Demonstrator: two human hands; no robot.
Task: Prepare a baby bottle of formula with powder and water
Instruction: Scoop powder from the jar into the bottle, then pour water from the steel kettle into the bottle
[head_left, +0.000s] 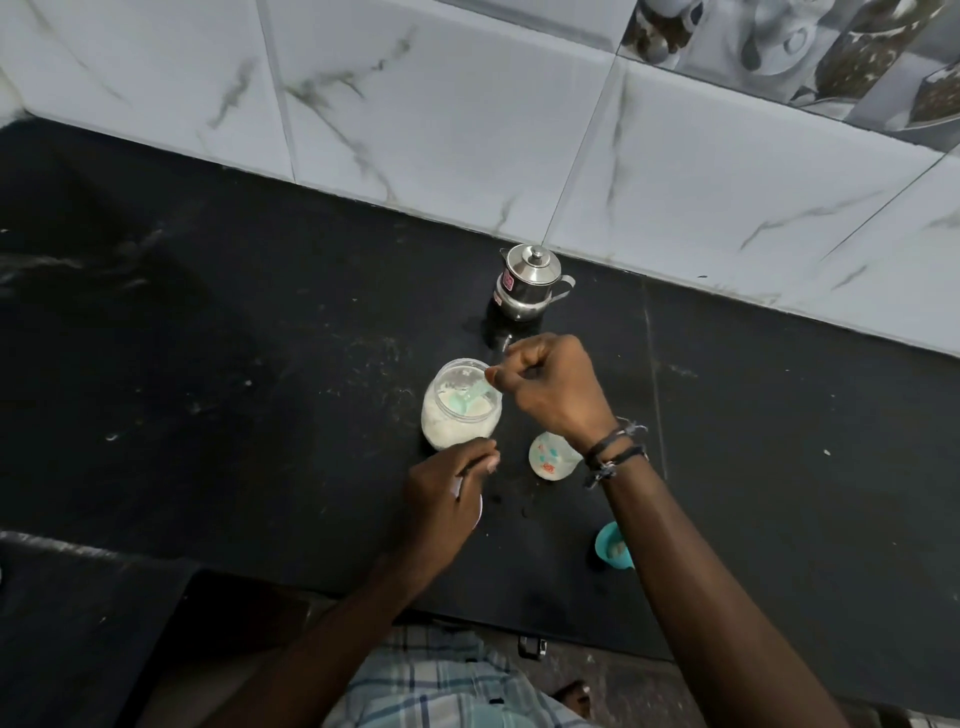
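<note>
R hand pinching scoop in powder jar, I'd say loading powder | L hand curled on white lid, kept clear of jar | bottle open just R of jar, for short carry | steel pot behind, prob water | teal cap near edge
</note>
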